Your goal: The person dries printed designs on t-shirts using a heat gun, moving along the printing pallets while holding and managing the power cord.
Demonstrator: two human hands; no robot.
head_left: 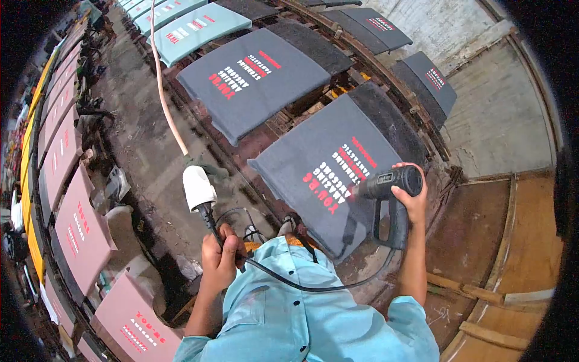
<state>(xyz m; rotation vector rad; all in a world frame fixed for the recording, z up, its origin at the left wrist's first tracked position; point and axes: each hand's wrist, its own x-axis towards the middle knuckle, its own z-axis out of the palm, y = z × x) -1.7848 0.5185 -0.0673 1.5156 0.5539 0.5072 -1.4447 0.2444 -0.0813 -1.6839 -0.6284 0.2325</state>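
Note:
My right hand is wrapped round a black heat gun at the rear of its body. The gun's nozzle points left, over a dark grey fabric panel with red and white lettering. Whether the nozzle touches the cloth I cannot tell. My left hand is closed on the gun's black power cord, just below its plug. That plug sits in a white socket connector, from which a pale cable runs up and away. The cord sags across my front between both hands.
More printed panels lie in rows: another dark grey panel, a light blue panel farther off, and pink panels on the left. A concrete aisle runs between the rows. Wooden boards stand at the right.

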